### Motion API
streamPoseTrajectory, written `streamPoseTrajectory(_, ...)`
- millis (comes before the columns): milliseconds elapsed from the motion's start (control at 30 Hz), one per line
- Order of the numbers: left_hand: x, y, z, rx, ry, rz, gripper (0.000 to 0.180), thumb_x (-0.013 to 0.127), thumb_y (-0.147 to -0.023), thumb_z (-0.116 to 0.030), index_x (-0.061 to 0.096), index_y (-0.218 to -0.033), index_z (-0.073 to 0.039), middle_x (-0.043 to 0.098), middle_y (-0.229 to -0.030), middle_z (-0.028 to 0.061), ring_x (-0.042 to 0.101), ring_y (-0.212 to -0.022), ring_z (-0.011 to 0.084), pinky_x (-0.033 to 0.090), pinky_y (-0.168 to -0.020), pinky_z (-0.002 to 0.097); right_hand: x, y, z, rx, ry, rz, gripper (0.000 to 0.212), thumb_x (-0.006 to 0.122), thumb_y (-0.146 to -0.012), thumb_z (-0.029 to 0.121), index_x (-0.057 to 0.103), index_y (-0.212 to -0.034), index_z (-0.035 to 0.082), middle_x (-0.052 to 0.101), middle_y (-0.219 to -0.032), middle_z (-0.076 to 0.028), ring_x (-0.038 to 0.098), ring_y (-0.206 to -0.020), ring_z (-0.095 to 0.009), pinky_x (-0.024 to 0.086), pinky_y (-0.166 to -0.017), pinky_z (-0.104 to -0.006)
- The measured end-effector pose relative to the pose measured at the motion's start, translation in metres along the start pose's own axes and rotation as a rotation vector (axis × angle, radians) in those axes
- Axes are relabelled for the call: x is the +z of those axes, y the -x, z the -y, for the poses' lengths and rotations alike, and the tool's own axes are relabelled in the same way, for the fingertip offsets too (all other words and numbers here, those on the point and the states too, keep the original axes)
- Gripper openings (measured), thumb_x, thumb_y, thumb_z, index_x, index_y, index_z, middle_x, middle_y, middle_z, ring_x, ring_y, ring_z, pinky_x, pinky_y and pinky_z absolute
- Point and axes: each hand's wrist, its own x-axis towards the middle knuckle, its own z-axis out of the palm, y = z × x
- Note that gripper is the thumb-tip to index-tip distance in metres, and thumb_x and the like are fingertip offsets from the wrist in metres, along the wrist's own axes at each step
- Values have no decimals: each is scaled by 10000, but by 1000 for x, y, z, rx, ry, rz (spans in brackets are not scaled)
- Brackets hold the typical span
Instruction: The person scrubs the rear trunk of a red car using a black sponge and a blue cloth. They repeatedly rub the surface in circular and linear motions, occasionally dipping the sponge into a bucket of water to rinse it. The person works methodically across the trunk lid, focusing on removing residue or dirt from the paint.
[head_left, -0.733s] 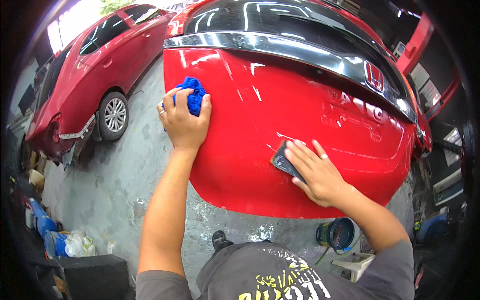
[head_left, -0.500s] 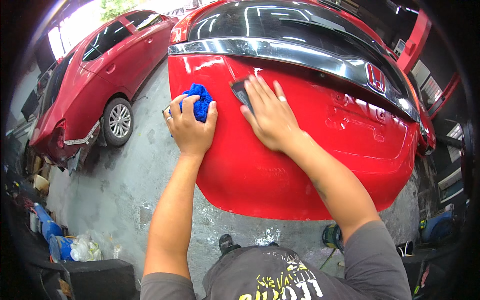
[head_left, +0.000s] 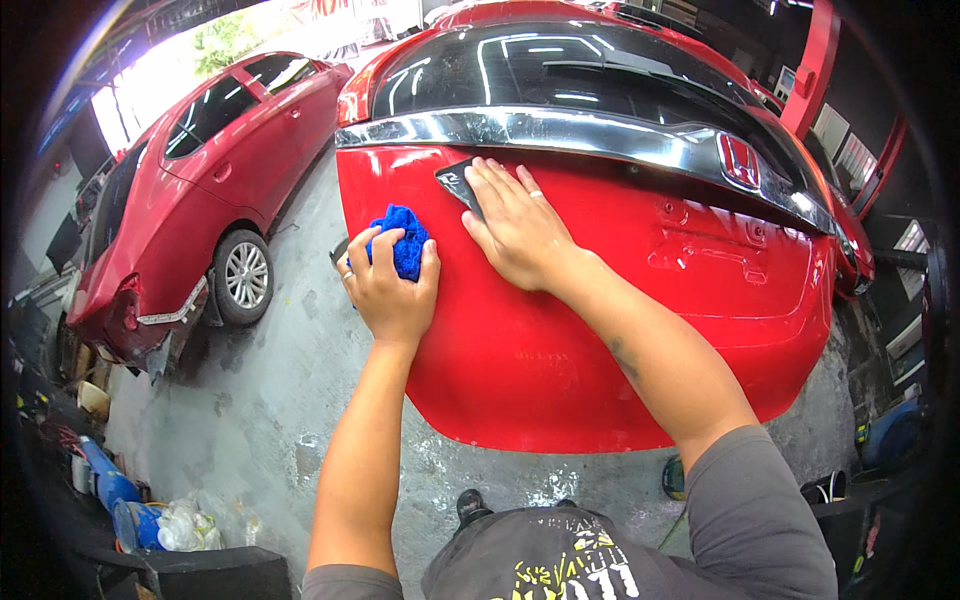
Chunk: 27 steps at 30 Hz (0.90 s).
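My left hand [head_left: 388,292] is closed around a crumpled blue cloth [head_left: 405,240] at the left edge of the red tailgate [head_left: 540,320]. A small dark edge of something shows past its fingers; what it is, I cannot tell. With fingers stretched and close together, my right hand [head_left: 520,225] presses a black sheet of sandpaper [head_left: 458,183] flat on the panel just below the chrome trim [head_left: 500,127]. Most of the sheet lies hidden beneath palm and fingers; its upper left corner shows, with pale print on it.
Another red car [head_left: 215,180] stands at the left, its rear bumper area uncovered. Black boxes [head_left: 215,572], a white plastic bag [head_left: 187,525] and blue containers [head_left: 110,480] are at lower left. A bucket [head_left: 674,478] stands on the grey floor beneath the tailgate's right side. A red post [head_left: 808,70] rises behind.
My right hand has slid the sandpaper left and up toward the chrome trim. My left hand keeps the blue cloth at the panel's edge. The whole view has tilted slightly upward.
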Motion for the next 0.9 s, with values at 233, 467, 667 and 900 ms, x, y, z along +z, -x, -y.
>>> streamPoseTrajectory(233, -6, -3, -3, 2, -16, 0, 379, 892, -891, -323, 725, -1163, -118, 683, -1280, 170, 641, -1225, 406, 465, -1095, 553, -26, 90, 18, -38, 28, 113, 689, 620, -1099, 279, 410, -1660, -62, 427, -1734, -303, 395, -1643, -445, 273, -1351, -628)
streamPoseTrajectory(467, -2, -2, -2, 26, 23, 16, 389, 896, -891, -319, 723, -1175, -118, 678, -1284, 176, 628, -1227, 405, 454, -1106, 537, 2, -24, 5, -28, -177, -28, 676, 599, -1108, 226, 380, -1664, -89, 378, -1740, -353, 358, -1648, -489, 278, -1374, -570)
streamPoseTrajectory(667, -10, -6, 5, -2, -26, 11, 374, 886, -898, -305, 725, -1177, -114, 675, -1293, 178, 621, -1235, 410, 452, -1108, 543, -17, 55, 16, -145, -116, 44, 696, 662, -1049, 186, 414, -1623, -120, 437, -1695, -373, 390, -1629, -501, 326, -1351, -565)
streamPoseTrajectory(900, -4, -3, -1, 28, 18, 20, 378, 889, -892, -313, 724, -1168, -115, 675, -1292, 178, 622, -1241, 410, 453, -1109, 544, -4, -16, 9, -144, -142, -21, 692, 619, -1073, 242, 418, -1634, -110, 433, -1714, -347, 410, -1623, -480, 341, -1344, -556)
